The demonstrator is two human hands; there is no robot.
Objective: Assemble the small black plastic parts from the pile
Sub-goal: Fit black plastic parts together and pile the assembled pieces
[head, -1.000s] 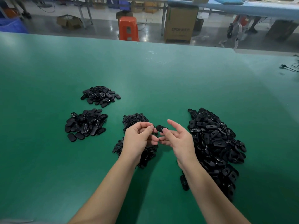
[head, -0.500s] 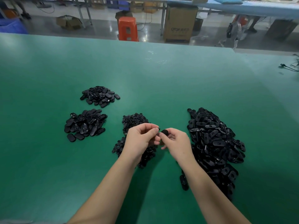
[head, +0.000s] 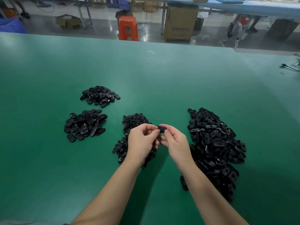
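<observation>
Small black oval part pinched by right hand fingertips, held above the table between the piles, long axis roughly crosswise; left hand, curled fingertips touching its left end, contents hidden.

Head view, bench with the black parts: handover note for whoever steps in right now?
Left hand: fingers curled, meeting the right at the black part; whether it holds a second piece is hidden.
Right hand: pinching that part above the green table.
Supply: big pile of oval parts to the right, small round parts under the left hand.
Likely done: two small piles at left, far and near.
Left: probably finish this piece, then most of the big pile.
</observation>
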